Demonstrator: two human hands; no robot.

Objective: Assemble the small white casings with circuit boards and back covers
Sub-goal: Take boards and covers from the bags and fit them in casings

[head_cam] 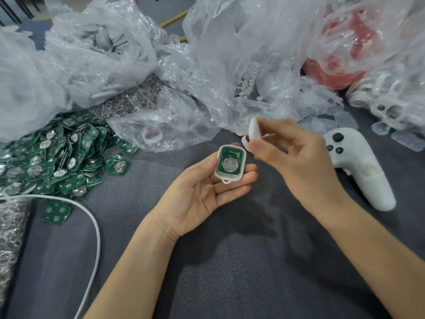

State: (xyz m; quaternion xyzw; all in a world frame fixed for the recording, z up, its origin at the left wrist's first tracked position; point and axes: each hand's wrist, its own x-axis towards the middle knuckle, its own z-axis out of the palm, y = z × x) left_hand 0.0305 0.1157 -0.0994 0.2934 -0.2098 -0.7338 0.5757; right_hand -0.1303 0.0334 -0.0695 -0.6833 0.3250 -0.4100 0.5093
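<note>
Left hand (207, 187) palm up, centre of view, fingers and thumb cupped round white casing (230, 178). Circuit board (231, 161) already seated inside; that step judged done. Right hand (296, 157) pinches back cover (254, 128) at casing's 1 o'clock, not yet on. Cover still to fit. Loose board pile (46, 162) at 9 o'clock and bagged parts (230, 54) at 12 suggest many units left.

Grey fabric surface (230, 268), dark furniture legs (13, 12) top left, yellow hose (174, 18) behind
</note>
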